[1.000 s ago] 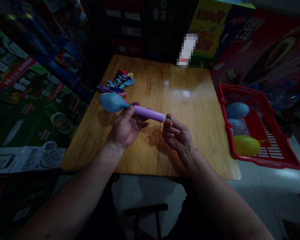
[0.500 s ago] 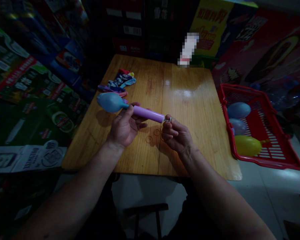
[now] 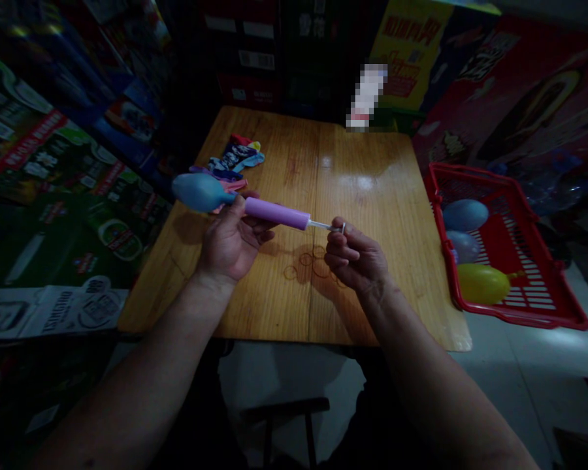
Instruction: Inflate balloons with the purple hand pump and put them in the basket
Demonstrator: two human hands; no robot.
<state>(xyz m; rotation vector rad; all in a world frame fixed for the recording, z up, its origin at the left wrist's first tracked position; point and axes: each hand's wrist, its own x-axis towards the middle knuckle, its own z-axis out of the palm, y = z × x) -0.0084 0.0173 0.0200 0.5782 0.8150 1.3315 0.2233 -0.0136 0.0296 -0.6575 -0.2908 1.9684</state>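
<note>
My left hand (image 3: 230,241) is closed around the front end of a purple hand pump (image 3: 277,213), where the neck of a partly inflated blue balloon (image 3: 198,192) is fitted. The balloon sticks out to the left above the wooden table (image 3: 372,196). My right hand (image 3: 355,254) pinches the pump's white handle (image 3: 337,227), and a short length of the rod shows between handle and barrel.
A pile of flat, uninflated balloons (image 3: 232,162) lies at the table's far left. A red basket (image 3: 519,307) to the right holds a yellow balloon (image 3: 483,284) and two bluish ones. Printed cartons line the left side and the back. A stool stands under the table.
The pump handle has been pulled out, so the rod now shows. My left hand, the pump barrel and the balloon have shifted left, and my right hand slightly right.
</note>
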